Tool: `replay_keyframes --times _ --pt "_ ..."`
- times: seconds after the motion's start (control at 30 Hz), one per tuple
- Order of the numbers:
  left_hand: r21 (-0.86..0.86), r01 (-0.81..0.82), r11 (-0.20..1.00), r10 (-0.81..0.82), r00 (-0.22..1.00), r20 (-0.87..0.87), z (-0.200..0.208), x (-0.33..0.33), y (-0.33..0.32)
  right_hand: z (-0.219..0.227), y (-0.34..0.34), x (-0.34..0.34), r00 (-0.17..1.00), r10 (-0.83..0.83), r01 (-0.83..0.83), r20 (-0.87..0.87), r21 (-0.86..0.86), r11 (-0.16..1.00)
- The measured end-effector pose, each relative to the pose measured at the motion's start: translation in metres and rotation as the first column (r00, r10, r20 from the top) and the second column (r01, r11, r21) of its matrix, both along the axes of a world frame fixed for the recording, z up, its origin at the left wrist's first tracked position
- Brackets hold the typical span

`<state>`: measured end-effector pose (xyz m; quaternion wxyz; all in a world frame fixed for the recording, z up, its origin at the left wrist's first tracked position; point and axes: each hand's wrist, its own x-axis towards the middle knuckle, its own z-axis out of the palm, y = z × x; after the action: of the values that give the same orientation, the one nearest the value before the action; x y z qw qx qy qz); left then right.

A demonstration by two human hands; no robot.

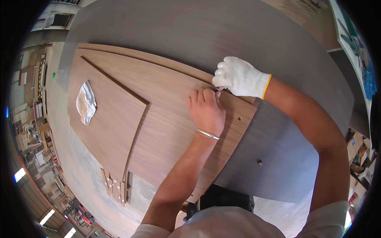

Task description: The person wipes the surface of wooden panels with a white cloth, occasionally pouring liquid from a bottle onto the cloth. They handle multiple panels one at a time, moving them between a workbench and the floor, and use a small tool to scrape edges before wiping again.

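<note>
My bare left hand (208,114), with a silver bangle at its wrist, is closed at the far edge of a wood-grain panel (174,107). My right hand (240,77) wears a white knitted glove with a yellow cuff, its fingers curled shut. Between the two hands' fingertips a small dark piece (218,89) shows, mostly hidden, too little to name. Close to the panel's right end is a small round hole (239,118). Behind this panel another board (158,66) shows as a strip along its far edge.
A smaller wood-grain board (107,127) lies on the panel's left part, bearing a crumpled white cloth (86,104). Beneath everything spreads a large dark grey sheet (222,33). A small brass-coloured fitting (260,162) rests on it near me. Narrow wooden strips (114,186) stand below left.
</note>
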<state>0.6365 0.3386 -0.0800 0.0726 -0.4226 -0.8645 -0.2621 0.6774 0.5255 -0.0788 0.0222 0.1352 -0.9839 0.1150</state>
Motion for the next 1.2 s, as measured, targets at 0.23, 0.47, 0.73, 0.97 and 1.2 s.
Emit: replay_keyframes --times 0.23,0.47,0.73,0.97,1.2 --pt "0.011 0.085 0.996 -0.085 0.996 -0.016 -0.002 0.053 0.005 0.005 0.005 0.063 0.995 -0.044 0.044 0.087 -0.001 0.999" --pt "-0.011 0.267 0.964 -0.267 0.964 0.012 0.003 0.096 0.007 0.01 0.007 0.131 0.985 -0.097 0.092 0.142 0.039 0.995" --pt "-0.055 0.282 0.958 -0.278 0.958 0.069 0.018 0.05 -0.026 0.0 -0.046 0.271 0.609 -0.664 0.787 0.435 -0.441 0.433" --pt "-0.292 0.347 0.891 -0.358 0.934 0.015 0.015 0.021 -0.018 -0.011 -0.111 0.3 0.156 -0.555 0.701 0.817 -0.488 -0.521" --pt "-0.37 0.663 0.65 -0.645 0.74 0.192 0.022 0.081 -0.04 -0.003 -0.113 0.262 0.263 -0.54 0.584 0.8 -0.578 -0.571"
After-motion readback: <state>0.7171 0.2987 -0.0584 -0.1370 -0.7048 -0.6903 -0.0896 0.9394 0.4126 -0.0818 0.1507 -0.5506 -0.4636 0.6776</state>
